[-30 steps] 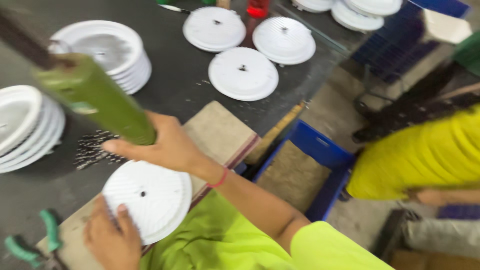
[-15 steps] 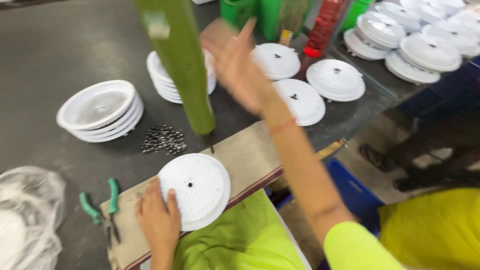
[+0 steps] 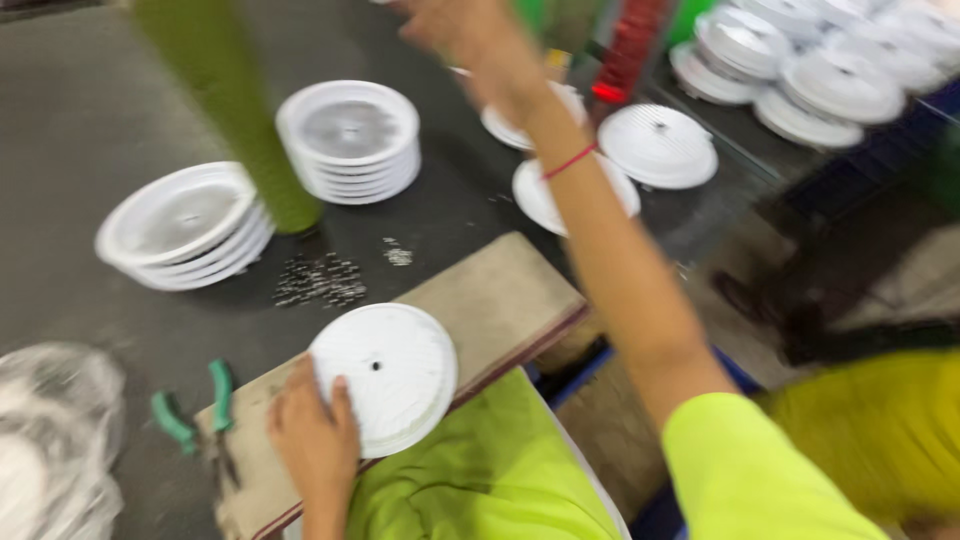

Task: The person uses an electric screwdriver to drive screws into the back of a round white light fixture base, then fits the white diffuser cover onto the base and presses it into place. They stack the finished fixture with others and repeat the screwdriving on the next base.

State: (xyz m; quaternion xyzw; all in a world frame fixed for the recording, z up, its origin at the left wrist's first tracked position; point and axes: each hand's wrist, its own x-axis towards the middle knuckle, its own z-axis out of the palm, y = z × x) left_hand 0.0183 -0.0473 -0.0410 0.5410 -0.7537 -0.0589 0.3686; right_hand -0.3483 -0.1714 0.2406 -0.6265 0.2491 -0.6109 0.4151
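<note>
Two bare hands are working over a dark grey table (image 3: 100,110). The left hand (image 3: 315,440) is pressing down with its fingers curled over the edge of a round white plastic disc with a small centre hole (image 3: 385,375), which is lying flat on a worn wooden board (image 3: 500,300) at the table's near edge. The right hand (image 3: 465,35) is reaching far up across the table, blurred, so I cannot tell whether it is gripping anything. A green cylindrical tool (image 3: 235,110) is hanging above a pile of small dark screws (image 3: 318,280). Green-handled pliers (image 3: 195,410) are lying just left of the board.
</note>
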